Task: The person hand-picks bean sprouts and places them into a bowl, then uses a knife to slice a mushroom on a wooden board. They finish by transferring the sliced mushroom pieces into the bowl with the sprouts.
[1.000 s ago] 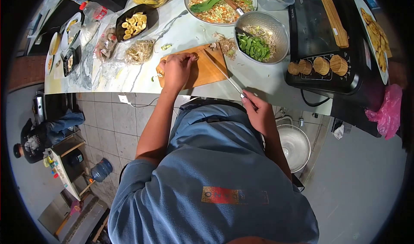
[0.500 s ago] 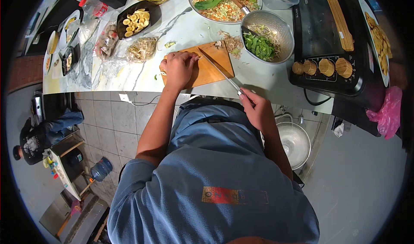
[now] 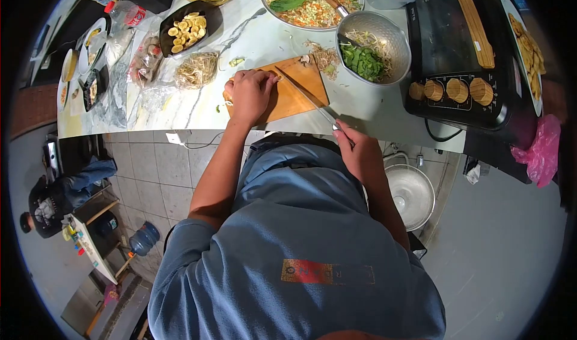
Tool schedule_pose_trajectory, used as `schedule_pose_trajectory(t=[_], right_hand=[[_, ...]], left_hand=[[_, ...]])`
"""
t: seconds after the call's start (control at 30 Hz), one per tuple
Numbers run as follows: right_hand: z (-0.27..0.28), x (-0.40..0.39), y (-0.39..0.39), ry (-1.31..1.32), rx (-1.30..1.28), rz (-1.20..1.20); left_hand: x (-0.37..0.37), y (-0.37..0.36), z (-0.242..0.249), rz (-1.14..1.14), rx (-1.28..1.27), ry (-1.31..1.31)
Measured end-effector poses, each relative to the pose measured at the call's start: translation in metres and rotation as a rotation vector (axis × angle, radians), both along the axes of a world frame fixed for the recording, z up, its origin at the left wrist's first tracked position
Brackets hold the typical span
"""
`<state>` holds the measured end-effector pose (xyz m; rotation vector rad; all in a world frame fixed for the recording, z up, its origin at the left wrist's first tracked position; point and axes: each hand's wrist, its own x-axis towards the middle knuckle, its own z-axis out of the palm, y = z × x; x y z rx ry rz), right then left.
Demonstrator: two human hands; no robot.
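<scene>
My right hand [image 3: 359,151] is closed round the handle of a kitchen knife [image 3: 312,101]. Its blade slants across the wooden cutting board [image 3: 294,91], tip toward the upper left. On the board's left side my left hand [image 3: 251,95] presses down with curled fingers. What lies under those fingers is mostly hidden; a small pale bit shows at the fingertips, and white scraps [image 3: 228,103] lie by the board's left edge. A small brownish piece [image 3: 305,59] rests at the board's far edge, near a heap of stringy bean sprout trimmings [image 3: 324,60].
A metal pot [image 3: 396,51] holds greens and sprouts, beside a tray of chopped vegetables [image 3: 264,0]. A black dish [image 3: 213,21] of sliced banana and a bag of bean sprouts [image 3: 197,69] stand left. An electric oven [image 3: 469,115] is at right. Another person [image 3: 51,202] is far left.
The view has shifted slightly. Both hands and the knife keep nearly the same position over the board.
</scene>
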<state>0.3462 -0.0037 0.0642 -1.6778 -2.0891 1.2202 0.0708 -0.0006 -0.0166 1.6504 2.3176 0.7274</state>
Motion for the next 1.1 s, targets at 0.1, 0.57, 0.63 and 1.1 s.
schedule_pose_trajectory(t=[0.1, 0.57, 0.63, 1.1], right_hand=[[-0.001, 0.000, -0.001, -0.033, 0.057, -0.004], [0.010, 0.040, -0.004, -0.078, 0.030, -0.295], [0.010, 0.044, -0.007, -0.099, -0.004, -0.302], [0.003, 0.078, -0.029, 0.017, 0.086, -0.266]], left_hand=[[-0.001, 0.001, 0.001, -0.005, -0.033, 0.008], [0.003, 0.043, 0.028, -0.123, 0.151, -0.190], [0.010, 0.060, 0.030, -0.172, 0.241, -0.266], [0.081, 0.155, 0.044, -0.415, 0.255, -0.430]])
